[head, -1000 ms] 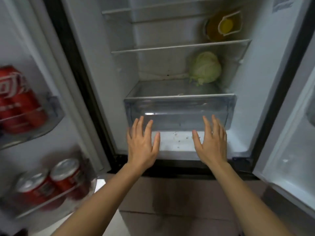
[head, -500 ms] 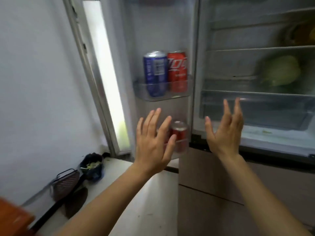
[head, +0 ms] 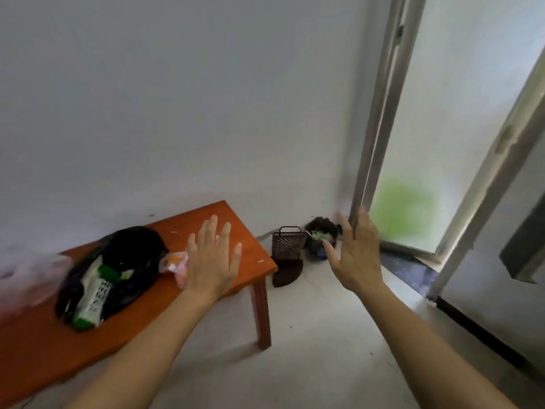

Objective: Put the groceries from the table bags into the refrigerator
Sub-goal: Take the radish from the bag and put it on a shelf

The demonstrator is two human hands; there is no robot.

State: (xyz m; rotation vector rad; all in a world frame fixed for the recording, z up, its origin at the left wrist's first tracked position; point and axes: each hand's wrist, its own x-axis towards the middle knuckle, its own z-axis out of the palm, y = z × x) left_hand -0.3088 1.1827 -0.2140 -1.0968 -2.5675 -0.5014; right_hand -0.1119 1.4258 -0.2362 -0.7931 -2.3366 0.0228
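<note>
An orange wooden table (head: 224, 222) stands against the white wall at the left. On it lies an open black bag (head: 132, 249) with a white and green package (head: 91, 302) showing inside. A small clear bag with something orange (head: 175, 262) lies beside it, and a blurred pinkish bag (head: 26, 273) sits at the far left. My left hand (head: 211, 261) hovers open above the table's right part, fingers straight. My right hand (head: 355, 250) is raised open over the floor, holding nothing. The refrigerator is out of view.
A dark dustpan (head: 287, 255) and a small bin with scraps (head: 320, 237) sit on the floor in the corner. A glass door with a metal frame (head: 380, 113) stands at the right. Pale floor lies between me and the table.
The view has swung left from the open refrigerator to the table and corner. Both hands stay open and empty, now held out toward the table and the floor.
</note>
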